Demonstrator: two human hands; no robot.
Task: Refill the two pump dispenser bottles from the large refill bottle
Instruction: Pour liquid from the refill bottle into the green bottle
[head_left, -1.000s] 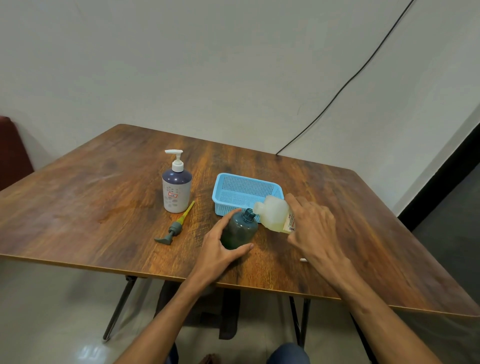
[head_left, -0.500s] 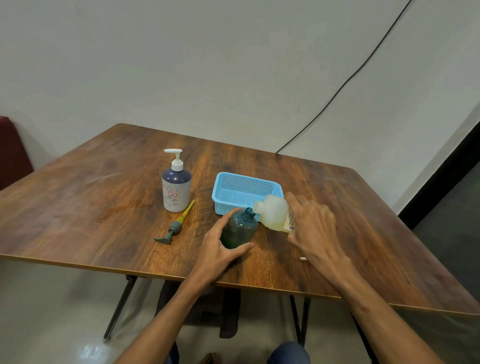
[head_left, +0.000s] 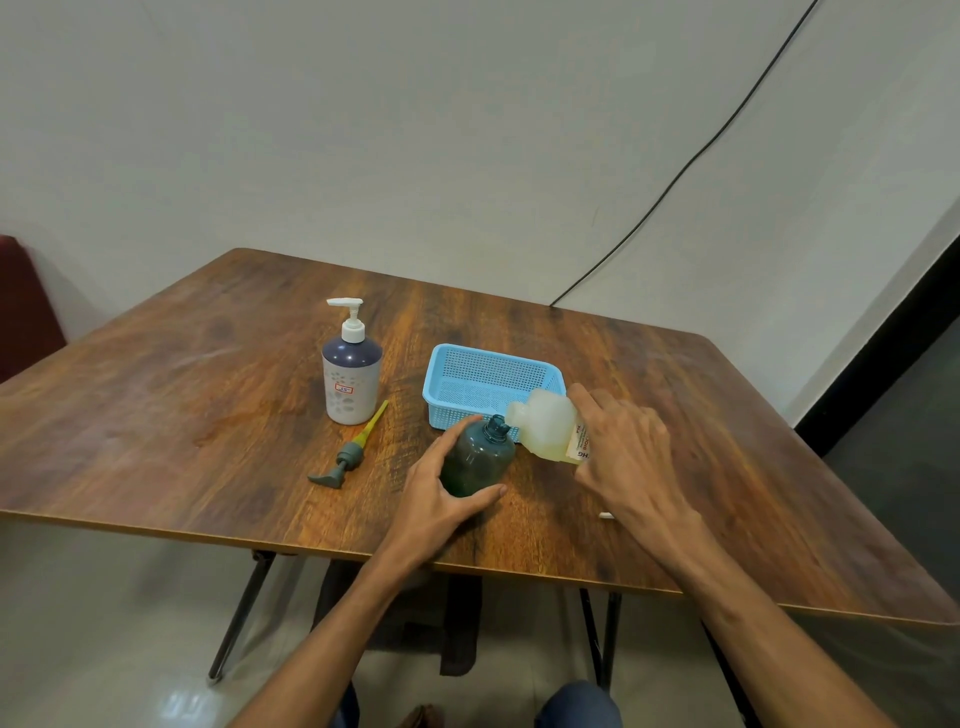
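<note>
Little has shifted over the last second: both hands keep their hold and the pour carries on. Our left hand (head_left: 441, 499) curls round the dark green dispenser bottle (head_left: 480, 460), thumb toward us and fingers on its far-left side, steadying it upright on the table (head_left: 208, 415) just in front of the blue mesh basket (head_left: 498, 355). Our right hand (head_left: 623, 457) grips the base end of the refill bottle (head_left: 545, 426), which is tipped nearly level with its neck at the green bottle's open mouth; whether they touch we cannot tell.

To do this well, we should probably keep the neck directly over that narrow opening and raise the base only gradually, so the pale liquid runs thin rather than gulping. The dark plastic hides the level, so we ought to pause and check. The unscrewed pump head (head_left: 345, 457) lies to the left, beside the grey-and-navy pump bottle (head_left: 352, 379), whose pump is on.
</note>
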